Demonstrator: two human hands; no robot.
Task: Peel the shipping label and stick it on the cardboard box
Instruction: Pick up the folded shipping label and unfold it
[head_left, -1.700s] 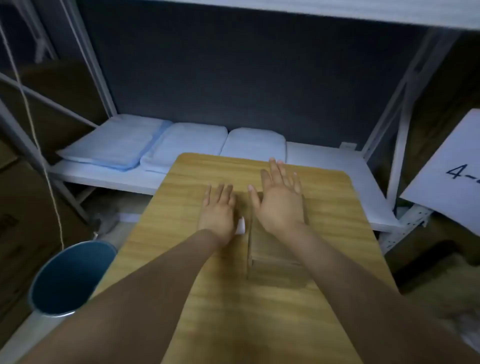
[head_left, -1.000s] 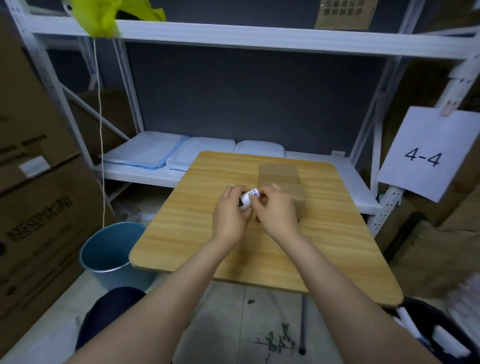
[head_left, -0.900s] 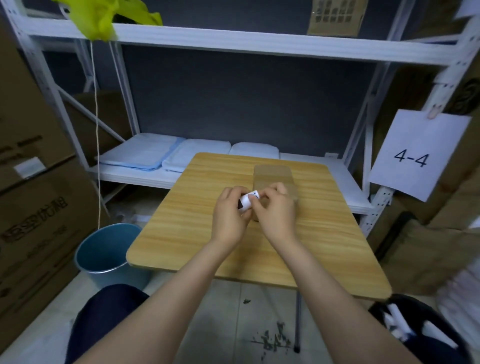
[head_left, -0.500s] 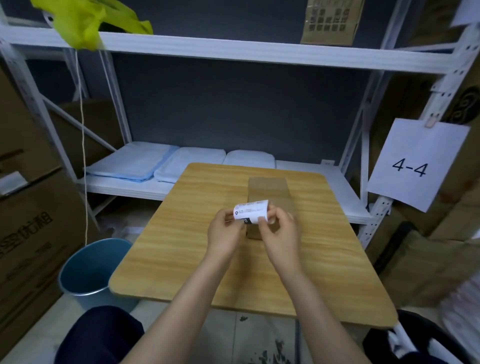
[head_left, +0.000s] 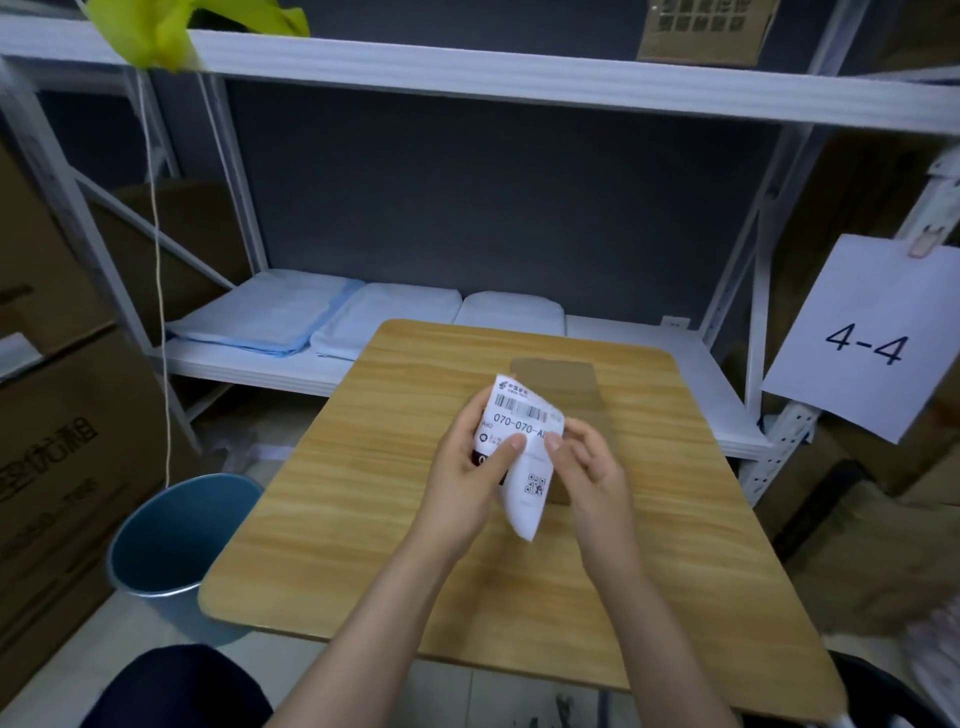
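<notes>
1. the left hand (head_left: 470, 480) gripped the shipping label (head_left: 521, 439), its thumb pressed flat on the printed face and its fingers curled behind the sheet.
2. the right hand (head_left: 584, 475) pinched the label's right edge between thumb and fingers.
3. the label was held up in the air above the wooden table (head_left: 363, 519), tilted, with a barcode near the top and a small square code lower down; its bottom corner hung loose between the two wrists.
4. the cardboard box (head_left: 558, 379) lay on the table just behind the label, partly hidden by the label and the right hand.
5. a blue bin (head_left: 171, 545) stood on the floor by the table's left edge.
6. a white sheet marked "4-4" (head_left: 865, 338) hung from the shelf frame on the right.
</notes>
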